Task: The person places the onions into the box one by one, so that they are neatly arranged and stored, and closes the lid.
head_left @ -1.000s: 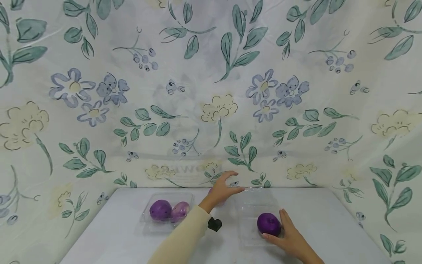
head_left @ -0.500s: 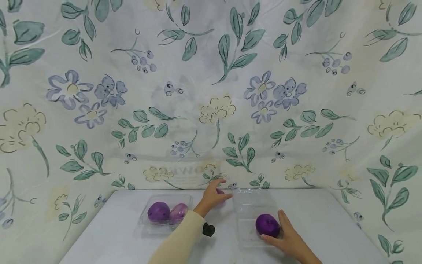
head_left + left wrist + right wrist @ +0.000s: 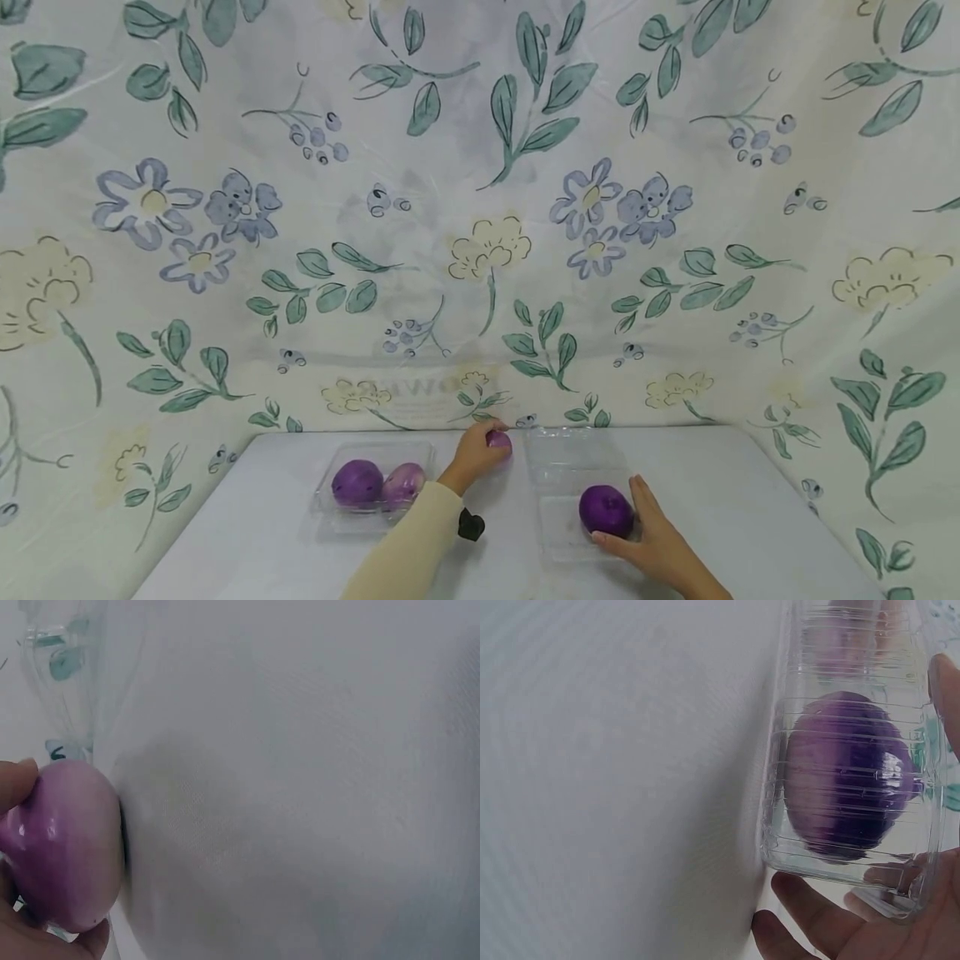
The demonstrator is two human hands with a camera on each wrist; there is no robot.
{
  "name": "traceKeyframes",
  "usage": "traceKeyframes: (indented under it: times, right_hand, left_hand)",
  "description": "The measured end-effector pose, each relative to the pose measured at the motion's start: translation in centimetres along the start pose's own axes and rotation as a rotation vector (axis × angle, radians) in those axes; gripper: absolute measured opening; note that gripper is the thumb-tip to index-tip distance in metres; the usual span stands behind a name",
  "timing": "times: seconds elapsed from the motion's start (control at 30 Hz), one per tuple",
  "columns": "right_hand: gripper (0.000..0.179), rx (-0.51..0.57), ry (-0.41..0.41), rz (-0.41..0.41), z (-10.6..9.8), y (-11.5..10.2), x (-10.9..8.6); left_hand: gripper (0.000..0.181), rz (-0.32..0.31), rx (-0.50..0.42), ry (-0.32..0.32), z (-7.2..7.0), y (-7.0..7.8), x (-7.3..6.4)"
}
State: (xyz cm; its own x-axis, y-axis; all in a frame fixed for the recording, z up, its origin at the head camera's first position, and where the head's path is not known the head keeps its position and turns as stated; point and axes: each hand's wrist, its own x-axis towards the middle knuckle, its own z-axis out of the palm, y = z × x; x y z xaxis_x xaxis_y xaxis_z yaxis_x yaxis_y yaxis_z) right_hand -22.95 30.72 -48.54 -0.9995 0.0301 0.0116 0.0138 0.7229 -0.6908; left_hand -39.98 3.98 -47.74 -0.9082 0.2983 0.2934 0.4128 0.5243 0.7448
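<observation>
Onion (image 3: pixel 71 847), pale purple and glossy, seated at the right side of the person's left hand (image 3: pixel 472 457): fingers curl over its far side and the thumb comes round its near side, the hand thus grasping it. Under both is the white tabletop (image 3: pixel 247 517); whether the onion bears on it I cannot tell. Right of the grasping hand stands a clear container (image 3: pixel 557 540), its lid opened out away from the person. A dark purple bulb (image 3: pixel 606 511) lies inside, just beside the right hand (image 3: pixel 658 537). That hand is spread, fingers fairly straight, touching the container's near right corner. To the left of the left hand, and nearer the person, a second container (image 3: pixel 386 452) holds a spotted bulb (image 3: pixel 357 483) and a paler bulb (image 3: pixel 405 483). Beyond both hands hangs a flowered cloth (image 3: pixel 420 358).
</observation>
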Motion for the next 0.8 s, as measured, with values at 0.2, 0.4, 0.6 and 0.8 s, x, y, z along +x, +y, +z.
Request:
traceKeyframes:
  times: [0.2, 0.4, 0.6, 0.8]
  right_hand:
    - [0.119, 0.008, -0.031, 0.028, 0.0, -0.1, 0.2]
    - [0.119, 0.045, -0.064, 0.053, 0.4, 0.3, 0.1]
    - [0.119, 0.027, -0.062, 0.054, 0.3, 0.4, -0.1]
    - [0.119, -0.01, -0.021, 0.023, 0.1, 0.3, 0.3]
  left_hand:
    - [0.034, 0.075, 0.032, 0.012, 0.0, -0.8, 0.0]
    - [0.039, 0.091, 0.064, 0.034, 0.4, -1.0, -0.5]
    - [0.043, 0.142, 0.069, 0.045, 0.9, -1.3, -0.9]
    - [0.045, 0.153, 0.096, 0.04, 0.9, -1.1, -0.4]
